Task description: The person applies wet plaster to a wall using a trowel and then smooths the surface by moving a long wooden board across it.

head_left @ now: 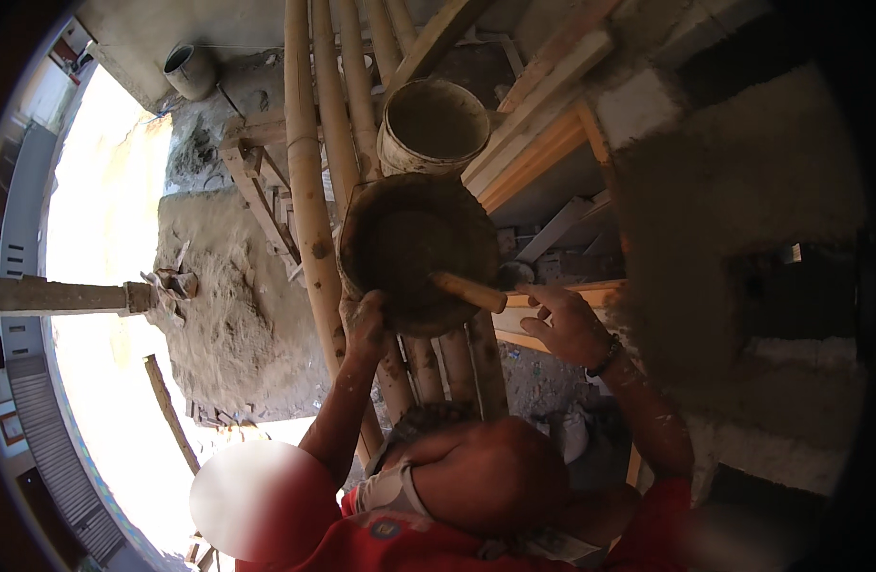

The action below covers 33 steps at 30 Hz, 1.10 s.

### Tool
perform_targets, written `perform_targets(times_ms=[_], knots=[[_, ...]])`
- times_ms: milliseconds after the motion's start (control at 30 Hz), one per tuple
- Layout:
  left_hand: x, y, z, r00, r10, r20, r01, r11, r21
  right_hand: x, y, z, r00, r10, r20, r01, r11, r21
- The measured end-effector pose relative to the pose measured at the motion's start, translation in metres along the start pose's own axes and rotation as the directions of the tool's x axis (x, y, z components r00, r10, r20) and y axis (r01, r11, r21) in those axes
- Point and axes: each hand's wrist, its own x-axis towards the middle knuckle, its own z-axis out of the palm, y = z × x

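The left hand (365, 329) grips the near-left rim of a dark round basin (362, 224); its thumb lies at the rim and its remaining fingers are mostly hidden. The right hand (573, 329) is open and empty, with thumb and index finger apart. Its fingers are just beside the free end of a wooden handle (468, 292), without touching it. The handle slants over the basin; its far end meets the dark contents, and any tool head there cannot be made out. Shadow obscures the level of the contents.

Directly beyond the basin, farther out from the left fingers, stands a pale, crusted bucket (397, 157); the basin partly covers its lower wall. Bamboo poles (311, 191) run beneath the basin, which hides their middle lengths. The near ends of the poles pass out of sight by the bent knee (514, 467).

Left of the left fingers, the outermost pole forms an edge, with open room above the grey ground (233, 315) past it. Right of the right fingers, a rough wall (714, 200) limits sideways room; its outer part fades into the dark lens rim. Timber planks (543, 172) border the space ahead of the right fingers.
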Motion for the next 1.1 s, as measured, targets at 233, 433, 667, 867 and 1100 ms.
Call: perform_targets(times_ms=[233, 433, 667, 867, 1100], knots=[[0.027, 0.073, -0.016, 0.955, -0.233, -0.186, 0.151, 0.916, -0.372, -0.015, 0.031, 0.007, 0.991, -0.08, -0.106, 0.08, 0.997, 0.0], [0.091, 0.147, -0.069, 0.783, -0.15, -0.603, 0.09, 0.988, -0.129, -0.063, 0.044, -0.019, 0.989, 0.085, -0.121, -0.085, 0.996, 0.004], [0.362, 0.347, -0.06, 0.713, 0.599, -0.364, -0.484, 0.797, 0.362, -0.163, 0.089, -0.041, 0.921, 0.185, -0.342, -0.21, 0.977, -0.036], [0.539, 0.429, -0.029, 0.862, 0.471, -0.186, -0.417, 0.869, 0.267, -0.254, 0.061, -0.062, 0.792, 0.506, -0.34, -0.516, 0.854, 0.068], [0.571, 0.42, -0.022, 0.862, 0.5, 0.081, -0.505, 0.861, 0.063, -0.334, 0.064, -0.039, 0.589, 0.704, -0.397, -0.652, 0.704, 0.282]])
